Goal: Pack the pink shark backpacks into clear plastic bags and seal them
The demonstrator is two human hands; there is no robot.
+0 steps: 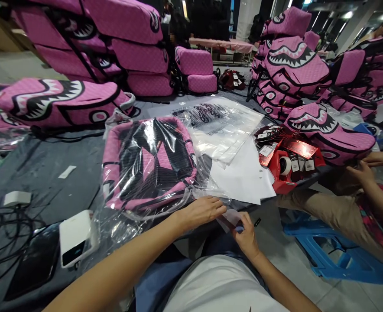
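Observation:
A pink backpack (147, 162) lies flat on the grey table (42, 164), wrapped in a clear plastic bag (139, 208). My left hand (202, 211) rests at the bag's open edge near the table's front, fingers together on the plastic. My right hand (246, 236) is just below it, off the table edge, pinching a small pale piece of paper or film (231, 218). The two hands almost touch.
A stack of clear bags (220, 125) and white sheets (243, 173) lies right of the backpack. A red tape dispenser (284, 171), hang tags (269, 138), a white power bank (75, 236) and cables (3, 221) are here. Pink shark-mouth backpacks (61, 102) pile all around. Another person's hands (363, 169) work at right.

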